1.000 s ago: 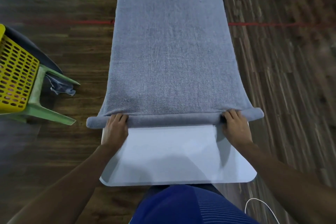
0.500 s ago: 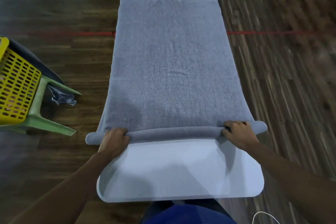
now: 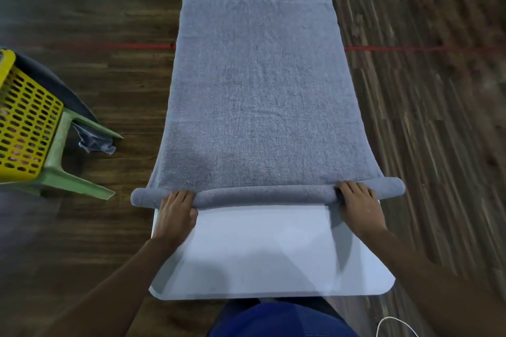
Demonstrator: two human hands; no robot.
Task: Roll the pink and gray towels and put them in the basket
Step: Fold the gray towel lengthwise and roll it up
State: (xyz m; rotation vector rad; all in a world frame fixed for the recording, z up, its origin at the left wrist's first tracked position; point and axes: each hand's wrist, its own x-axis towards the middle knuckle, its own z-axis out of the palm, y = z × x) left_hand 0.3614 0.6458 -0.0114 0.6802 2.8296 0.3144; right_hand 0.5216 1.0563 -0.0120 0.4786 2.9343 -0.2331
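Observation:
A gray towel (image 3: pixel 257 85) lies spread lengthwise over a white table (image 3: pixel 262 254). Its near end is rolled into a thin tube that spans the table's width. My left hand (image 3: pixel 175 212) grips the roll near its left end, fingers curled over the top. My right hand (image 3: pixel 358 205) grips the roll near its right end the same way. A yellow perforated basket (image 3: pixel 24 128) stands at the far left on a green stool. Something pinkish shows faintly through the basket's holes. No pink towel is plainly visible.
The green plastic stool (image 3: pixel 68 172) under the basket has legs splayed toward the table. A dark cloth (image 3: pixel 95 142) hangs below it. Dark wooden floor surrounds the table, crossed by a red line (image 3: pixel 410 48). A white cable (image 3: pixel 394 323) lies at the bottom right.
Both hands have kept turning the roll away from me, so it has grown a little thicker. The view has tilted, and the towel's far end now shows.

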